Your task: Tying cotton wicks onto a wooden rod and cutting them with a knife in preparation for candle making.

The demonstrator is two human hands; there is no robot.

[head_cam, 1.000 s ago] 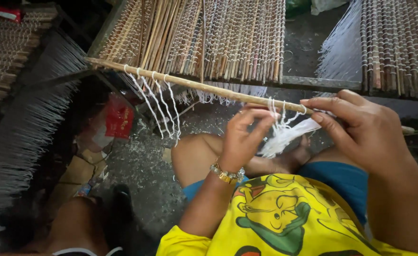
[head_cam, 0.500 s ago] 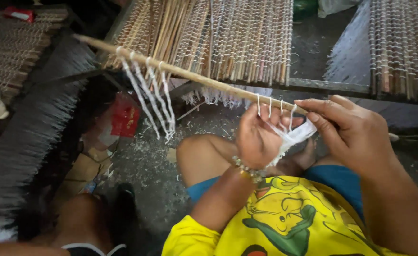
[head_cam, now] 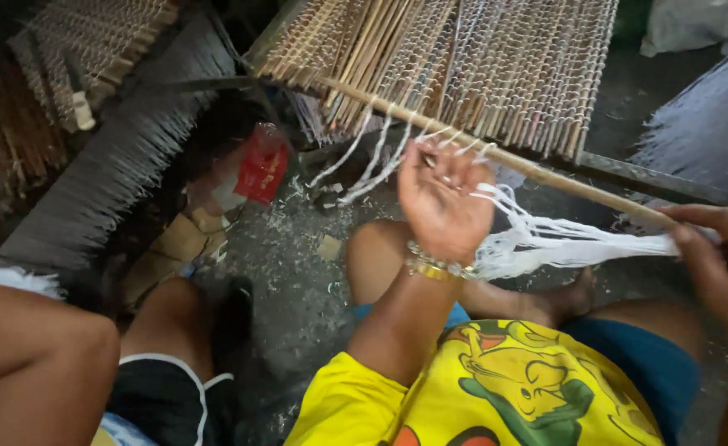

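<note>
Where the view begins at the left, another person's bare legs [head_cam: 42, 355] and dark shorts [head_cam: 162, 396] fill the lower corner, with a fringe of pale threads [head_cam: 108, 165] slanting above them and a red packet [head_cam: 261, 169] lying on the littered floor [head_cam: 298, 272] just beyond. Further along, a long thin stick [head_cam: 546, 175] runs slantwise from the upper middle down towards the right edge, in front of a mat of sticks [head_cam: 479, 66] bound with white cord. White strings [head_cam: 364, 161] hang in loops from the stick's upper part. The left hand [head_cam: 440, 198], a beaded bracelet [head_cam: 434, 266] at its wrist, is raised palm-up just under the stick with fingers spread and strings drawn across them; it is open and hooking the strings, not clamped on anything. From there a bundle of white strings [head_cam: 579, 244] stretches taut to the right hand [head_cam: 723, 256], whose fingers are closed around the stick's lower end and the bundle's end together. The stick looks light, stiff and likely brittle, so it is best held near an end, as it is here. The strings look soft, limp and apt to tangle or slip, and they seem easiest to manage when gathered and kept under tension.
</note>
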